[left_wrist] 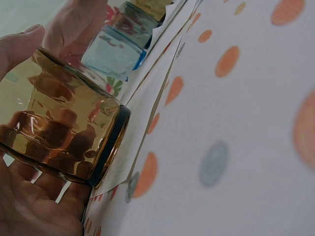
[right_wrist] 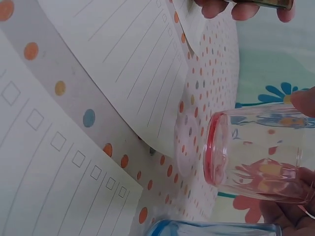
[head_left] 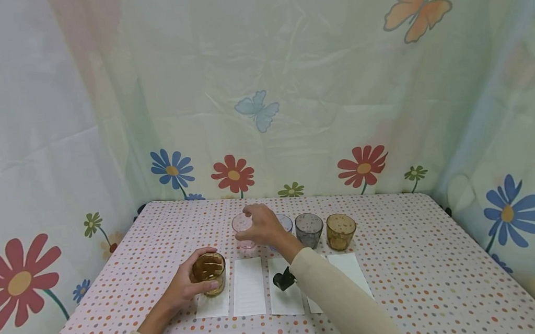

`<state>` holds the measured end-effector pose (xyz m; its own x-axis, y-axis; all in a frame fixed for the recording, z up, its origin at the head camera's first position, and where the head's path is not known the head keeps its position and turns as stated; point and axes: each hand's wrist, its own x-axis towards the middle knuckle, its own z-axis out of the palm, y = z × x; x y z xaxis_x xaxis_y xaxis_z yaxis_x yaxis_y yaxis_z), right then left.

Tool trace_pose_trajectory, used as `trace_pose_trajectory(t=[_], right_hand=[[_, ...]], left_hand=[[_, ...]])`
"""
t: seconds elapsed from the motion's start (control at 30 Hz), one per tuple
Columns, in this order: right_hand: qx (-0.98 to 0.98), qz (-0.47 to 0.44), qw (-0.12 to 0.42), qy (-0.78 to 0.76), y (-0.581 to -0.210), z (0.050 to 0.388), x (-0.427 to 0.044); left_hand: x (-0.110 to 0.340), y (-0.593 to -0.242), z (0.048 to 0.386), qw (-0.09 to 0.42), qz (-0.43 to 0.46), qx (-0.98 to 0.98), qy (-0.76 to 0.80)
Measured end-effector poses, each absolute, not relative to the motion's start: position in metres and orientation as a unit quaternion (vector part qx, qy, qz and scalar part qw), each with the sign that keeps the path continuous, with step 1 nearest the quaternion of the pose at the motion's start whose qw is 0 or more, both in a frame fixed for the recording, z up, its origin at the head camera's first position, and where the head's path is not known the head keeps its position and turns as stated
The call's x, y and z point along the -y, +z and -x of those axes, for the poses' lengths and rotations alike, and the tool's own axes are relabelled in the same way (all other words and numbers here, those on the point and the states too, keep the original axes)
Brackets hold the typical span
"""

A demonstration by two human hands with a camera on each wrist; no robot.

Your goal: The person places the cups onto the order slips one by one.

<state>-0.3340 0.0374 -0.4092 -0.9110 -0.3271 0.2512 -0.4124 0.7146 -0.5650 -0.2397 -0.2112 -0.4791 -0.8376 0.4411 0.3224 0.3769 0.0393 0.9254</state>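
My left hand (head_left: 184, 283) grips an amber glass tumbler (head_left: 213, 268) upright over the leftmost white paper sheet (head_left: 212, 306). Its dark base (left_wrist: 110, 147) is at the paper, though whether it touches I cannot tell. Farther back, my right hand (head_left: 264, 225) holds a clear pink glass (head_left: 242, 224) around its sides, thumb and fingers on opposite sides. In the right wrist view the pink glass (right_wrist: 256, 152) stands slightly off the spotted cloth, a pale round patch beneath it. Partly behind the right hand is a light-blue glass (head_left: 285, 222).
A grey glass (head_left: 309, 229) and another amber glass (head_left: 340, 231) stand in the row to the right. More lined sheets (head_left: 247, 286) lie side by side in front, partly under the right sleeve (head_left: 339, 297). A flowered curtain (head_left: 294, 149) hangs behind the dotted table (head_left: 426, 270).
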Motion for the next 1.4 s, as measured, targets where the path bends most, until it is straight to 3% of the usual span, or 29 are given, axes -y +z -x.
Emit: trace_pose_trajectory(t=[1.4], right_hand=[[0.887,-0.230,0.139,0.376,-0.407,0.307,-0.034]], left_hand=[[0.210,-0.477,0.238,0.023,-0.270,-0.732,0.626]])
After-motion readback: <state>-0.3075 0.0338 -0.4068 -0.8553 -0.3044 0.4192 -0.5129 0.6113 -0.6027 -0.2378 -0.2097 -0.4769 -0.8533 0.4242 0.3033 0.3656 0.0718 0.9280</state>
